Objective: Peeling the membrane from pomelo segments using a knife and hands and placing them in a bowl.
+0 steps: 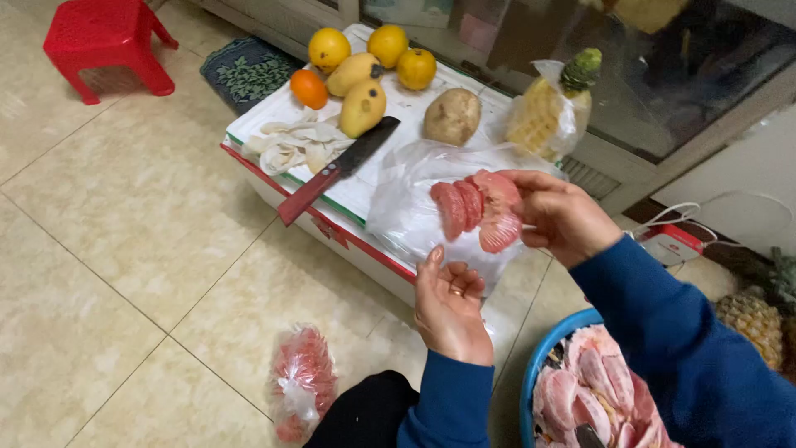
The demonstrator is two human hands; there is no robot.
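Observation:
My right hand [558, 214] grips a cluster of peeled pink pomelo segments [478, 209] and holds it at the mouth of a clear plastic bag [408, 209]. That bag rests on the edge of a white foam box [365, 192]. Just below the fruit, my left hand [449, 309] is palm up with fingers apart; whether it touches the bag's lower edge is unclear. A blue basin [539, 365] at my right knee holds several more pink segments [589, 396].
On the box lid lie a red-handled cleaver [338, 169], white pith peels [294, 144], oranges [330, 47], mangoes [363, 106], a brown round fruit [453, 116] and a bagged peeled pineapple [549, 114]. A tied bag of segments [303, 380] sits on the tiled floor. A red stool [106, 43] stands far left.

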